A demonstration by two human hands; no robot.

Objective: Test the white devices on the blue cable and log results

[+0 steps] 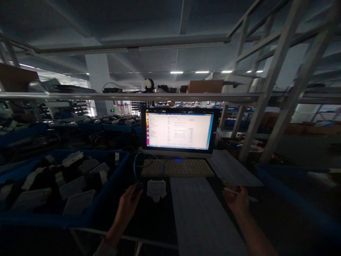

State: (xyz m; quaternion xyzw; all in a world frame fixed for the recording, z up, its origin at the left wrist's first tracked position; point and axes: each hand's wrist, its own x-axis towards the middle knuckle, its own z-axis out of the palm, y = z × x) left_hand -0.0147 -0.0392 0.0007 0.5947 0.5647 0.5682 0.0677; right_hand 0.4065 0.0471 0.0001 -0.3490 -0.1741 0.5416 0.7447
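As the left hand pinches a blue cable by its end toward the worktop's left edge, the right hand curled round a pen, the cable seems light, bendy, best held there.

We've got keyboard before monitor; housing left of long sheet, both nearer us; bin far left.

Head cam, facing fwd/dn, nr monitor
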